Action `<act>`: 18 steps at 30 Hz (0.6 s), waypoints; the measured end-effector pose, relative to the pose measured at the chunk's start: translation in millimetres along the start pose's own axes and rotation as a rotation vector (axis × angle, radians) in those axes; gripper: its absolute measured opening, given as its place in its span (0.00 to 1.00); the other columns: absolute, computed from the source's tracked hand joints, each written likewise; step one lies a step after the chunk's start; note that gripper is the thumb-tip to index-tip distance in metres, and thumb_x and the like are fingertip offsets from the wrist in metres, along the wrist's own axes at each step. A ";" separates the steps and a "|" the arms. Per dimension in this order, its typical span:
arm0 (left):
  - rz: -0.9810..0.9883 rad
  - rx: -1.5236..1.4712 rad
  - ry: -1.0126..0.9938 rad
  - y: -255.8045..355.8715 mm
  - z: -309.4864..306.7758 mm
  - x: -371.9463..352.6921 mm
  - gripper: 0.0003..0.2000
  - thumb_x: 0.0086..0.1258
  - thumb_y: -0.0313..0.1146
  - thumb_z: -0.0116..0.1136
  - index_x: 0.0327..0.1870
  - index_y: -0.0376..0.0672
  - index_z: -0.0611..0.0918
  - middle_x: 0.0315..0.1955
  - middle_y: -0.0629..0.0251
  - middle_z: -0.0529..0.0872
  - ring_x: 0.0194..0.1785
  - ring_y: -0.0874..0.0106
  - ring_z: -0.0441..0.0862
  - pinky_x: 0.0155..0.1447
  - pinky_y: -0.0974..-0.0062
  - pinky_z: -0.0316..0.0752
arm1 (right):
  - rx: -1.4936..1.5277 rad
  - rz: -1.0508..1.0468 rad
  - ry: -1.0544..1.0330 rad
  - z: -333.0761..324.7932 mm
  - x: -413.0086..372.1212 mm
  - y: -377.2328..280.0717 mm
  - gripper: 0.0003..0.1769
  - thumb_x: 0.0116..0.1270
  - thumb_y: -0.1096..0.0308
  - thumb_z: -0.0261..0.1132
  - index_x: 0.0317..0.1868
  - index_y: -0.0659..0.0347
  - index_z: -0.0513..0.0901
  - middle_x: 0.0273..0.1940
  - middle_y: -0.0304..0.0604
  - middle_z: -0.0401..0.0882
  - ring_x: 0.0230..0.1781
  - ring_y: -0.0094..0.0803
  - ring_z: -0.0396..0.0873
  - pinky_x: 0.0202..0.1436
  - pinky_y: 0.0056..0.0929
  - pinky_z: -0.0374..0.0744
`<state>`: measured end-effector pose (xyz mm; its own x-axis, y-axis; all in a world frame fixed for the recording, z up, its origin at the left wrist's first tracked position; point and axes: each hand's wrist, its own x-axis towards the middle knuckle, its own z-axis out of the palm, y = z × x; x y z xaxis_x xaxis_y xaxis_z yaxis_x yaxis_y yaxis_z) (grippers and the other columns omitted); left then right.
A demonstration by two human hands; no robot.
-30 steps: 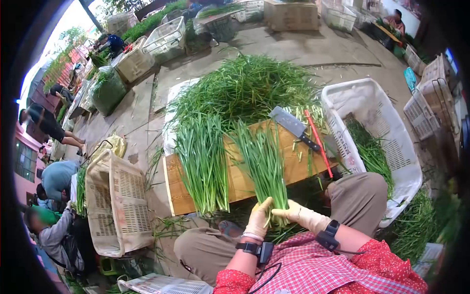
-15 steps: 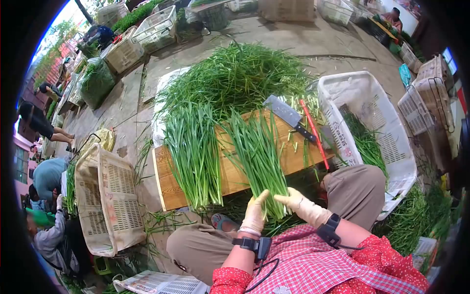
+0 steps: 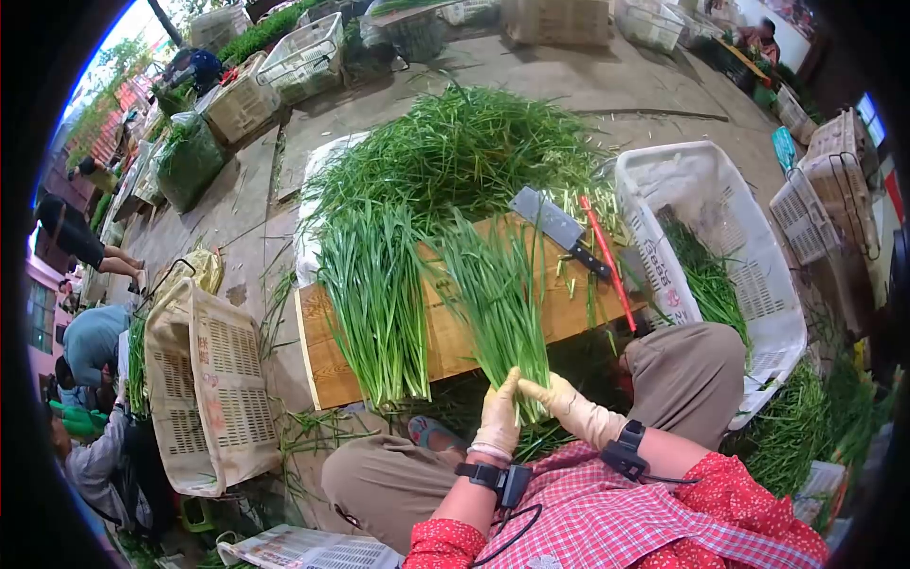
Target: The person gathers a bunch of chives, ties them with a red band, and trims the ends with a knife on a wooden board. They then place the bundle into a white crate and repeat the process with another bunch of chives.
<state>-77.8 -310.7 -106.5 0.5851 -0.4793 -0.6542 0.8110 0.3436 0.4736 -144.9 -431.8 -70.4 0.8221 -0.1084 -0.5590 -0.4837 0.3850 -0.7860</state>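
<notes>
Since half a second ago: your right hand [image 3: 561, 402] has slid left toward your left hand [image 3: 498, 417], and the stem end of the bundle of chives [image 3: 498, 294] is pinched narrower between them. Nothing else has shifted.

Hands: both gloved. Your left stands upright against the left side of the stems. Your right curls across them from the right. Together they grip the bundle of chives at its base.

Position: the leaves fan out across the board [image 3: 455, 346]. The stem ends overhang its near edge, above the gap between your knees.

Edges and room:
- A second bundle [image 3: 374, 284] lies to the left, its stems also past the near edge. A thin strip of bare wood separates the two.
- Bare wood is open to the right of the held bundle, up to the cleaver [image 3: 559, 230].
- The cleaver rests flat near the far right corner, with a red stick [image 3: 609, 270] just beside it running off the right end.
- A white crate [image 3: 730, 190] sits just beside the right end and close to your right knee.
- A beige crate [image 3: 213, 379] stands to the left, with floor between it and the board.
- A loose pile [image 3: 464, 142] of greens lies along the far edge.
</notes>
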 end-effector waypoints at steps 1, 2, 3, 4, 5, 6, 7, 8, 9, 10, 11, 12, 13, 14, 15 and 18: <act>-0.038 -0.071 -0.034 -0.4 -3.4 0.6 0.17 0.77 0.37 0.58 0.62 0.39 0.78 0.51 0.60 0.86 0.51 0.65 0.85 0.55 0.65 0.82 | -0.012 -0.038 -0.022 -8.8 7.3 13.6 0.24 0.72 0.56 0.67 0.62 0.60 0.77 0.51 0.34 0.82 0.50 0.23 0.78 0.54 0.28 0.77; -0.075 -0.141 -0.069 1.7 -4.2 0.8 0.18 0.78 0.38 0.56 0.62 0.38 0.77 0.52 0.58 0.86 0.51 0.62 0.85 0.56 0.62 0.82 | 0.122 0.036 -0.040 -13.6 10.1 16.9 0.24 0.70 0.58 0.69 0.62 0.59 0.78 0.49 0.34 0.83 0.47 0.24 0.80 0.50 0.28 0.79; -0.119 -0.183 -0.112 1.9 -10.9 4.3 0.19 0.79 0.42 0.54 0.62 0.37 0.77 0.54 0.54 0.85 0.54 0.58 0.84 0.59 0.57 0.81 | 0.187 0.061 -0.042 -16.7 13.5 19.8 0.24 0.70 0.58 0.68 0.62 0.59 0.78 0.50 0.35 0.84 0.46 0.25 0.81 0.50 0.29 0.80; -0.187 -0.348 -0.174 1.8 -12.3 6.6 0.20 0.79 0.42 0.53 0.62 0.37 0.77 0.56 0.53 0.84 0.57 0.56 0.83 0.63 0.53 0.78 | 0.251 0.085 -0.045 -19.5 16.3 22.6 0.24 0.71 0.58 0.68 0.62 0.59 0.78 0.50 0.36 0.84 0.45 0.26 0.82 0.49 0.30 0.81; -0.172 -0.377 -0.159 2.5 -12.6 6.1 0.20 0.79 0.43 0.53 0.62 0.37 0.77 0.57 0.53 0.84 0.58 0.55 0.82 0.65 0.52 0.77 | 0.312 0.104 -0.061 -18.4 14.0 17.0 0.22 0.71 0.58 0.68 0.60 0.58 0.79 0.47 0.36 0.84 0.43 0.26 0.83 0.47 0.30 0.82; -0.157 -0.406 -0.145 3.2 -12.9 5.6 0.21 0.79 0.44 0.54 0.63 0.37 0.77 0.58 0.53 0.83 0.59 0.55 0.82 0.66 0.51 0.75 | 0.373 0.124 -0.077 -17.8 10.2 11.1 0.20 0.71 0.58 0.67 0.58 0.58 0.80 0.45 0.35 0.85 0.40 0.26 0.83 0.44 0.29 0.83; -0.152 -0.429 -0.151 3.5 -12.5 5.6 0.21 0.79 0.44 0.54 0.62 0.37 0.77 0.57 0.53 0.83 0.59 0.55 0.82 0.67 0.51 0.75 | 0.433 0.144 -0.094 -16.5 7.8 5.9 0.18 0.71 0.57 0.67 0.56 0.57 0.80 0.43 0.35 0.85 0.38 0.26 0.84 0.42 0.29 0.83; -0.147 -0.452 -0.157 3.9 -11.5 5.9 0.21 0.78 0.44 0.55 0.62 0.37 0.77 0.57 0.52 0.83 0.59 0.55 0.82 0.68 0.50 0.74 | 0.436 0.155 -0.104 -18.1 9.7 7.5 0.18 0.72 0.56 0.66 0.56 0.57 0.80 0.43 0.35 0.85 0.38 0.26 0.83 0.42 0.29 0.83; -0.144 -0.476 -0.163 4.1 -10.7 6.0 0.21 0.78 0.44 0.56 0.62 0.37 0.78 0.57 0.52 0.84 0.59 0.55 0.82 0.68 0.50 0.74 | 0.439 0.166 -0.112 -21.1 11.6 10.1 0.18 0.73 0.56 0.65 0.56 0.57 0.80 0.43 0.35 0.85 0.37 0.26 0.83 0.41 0.29 0.84; -0.160 -0.463 -0.177 4.1 -9.8 6.1 0.21 0.77 0.44 0.57 0.61 0.37 0.78 0.57 0.53 0.84 0.59 0.55 0.82 0.68 0.50 0.74 | 0.441 0.178 -0.120 -24.2 12.6 12.3 0.18 0.74 0.55 0.64 0.56 0.57 0.80 0.43 0.35 0.85 0.37 0.26 0.83 0.41 0.29 0.84; -0.176 -0.451 -0.191 3.8 -9.5 6.9 0.21 0.77 0.44 0.58 0.61 0.37 0.79 0.56 0.53 0.84 0.59 0.55 0.82 0.67 0.50 0.75 | 0.354 0.169 -0.140 -26.6 12.4 13.5 0.20 0.75 0.51 0.61 0.56 0.57 0.80 0.42 0.35 0.85 0.37 0.25 0.83 0.41 0.30 0.83; -0.192 -0.439 -0.206 4.0 -9.3 7.4 0.21 0.76 0.44 0.59 0.60 0.37 0.79 0.56 0.53 0.85 0.59 0.55 0.82 0.67 0.50 0.75 | 0.326 0.194 -0.158 -27.1 13.2 15.2 0.21 0.76 0.50 0.60 0.56 0.57 0.80 0.42 0.35 0.85 0.37 0.25 0.83 0.41 0.30 0.83; -0.232 -0.423 -0.213 4.6 -10.2 6.7 0.20 0.74 0.43 0.61 0.59 0.37 0.80 0.55 0.53 0.85 0.57 0.55 0.83 0.64 0.49 0.77 | 0.297 0.219 -0.176 -27.2 14.0 16.9 0.21 0.76 0.48 0.59 0.55 0.57 0.80 0.41 0.35 0.85 0.37 0.25 0.83 0.41 0.30 0.83; -0.249 -0.375 -0.201 4.1 -11.5 7.3 0.20 0.74 0.43 0.62 0.59 0.38 0.80 0.54 0.53 0.85 0.56 0.55 0.83 0.63 0.49 0.78 | 0.268 0.244 -0.195 -24.4 13.1 14.5 0.22 0.76 0.47 0.58 0.55 0.56 0.80 0.41 0.35 0.85 0.37 0.26 0.83 0.41 0.31 0.83; -0.265 -0.326 -0.189 3.7 -12.4 8.7 0.20 0.74 0.43 0.62 0.59 0.38 0.80 0.54 0.53 0.85 0.55 0.55 0.84 0.61 0.48 0.79 | 0.243 0.276 -0.181 -19.7 11.6 13.4 0.23 0.77 0.45 0.57 0.54 0.56 0.80 0.40 0.35 0.85 0.36 0.26 0.83 0.42 0.30 0.83; -0.390 -0.274 -0.206 1.3 -18.1 8.0 0.20 0.74 0.40 0.61 0.60 0.38 0.79 0.51 0.52 0.86 0.51 0.55 0.86 0.57 0.49 0.82 | 0.097 0.313 -0.242 -17.7 7.6 3.6 0.23 0.79 0.49 0.53 0.57 0.60 0.76 0.44 0.38 0.83 0.42 0.30 0.82 0.51 0.34 0.82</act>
<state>-72.0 -299.5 -121.8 0.2486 -0.7535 -0.6087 0.9557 0.2931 0.0276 -145.7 -447.5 -82.1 0.6924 0.2425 -0.6795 -0.7006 0.4510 -0.5529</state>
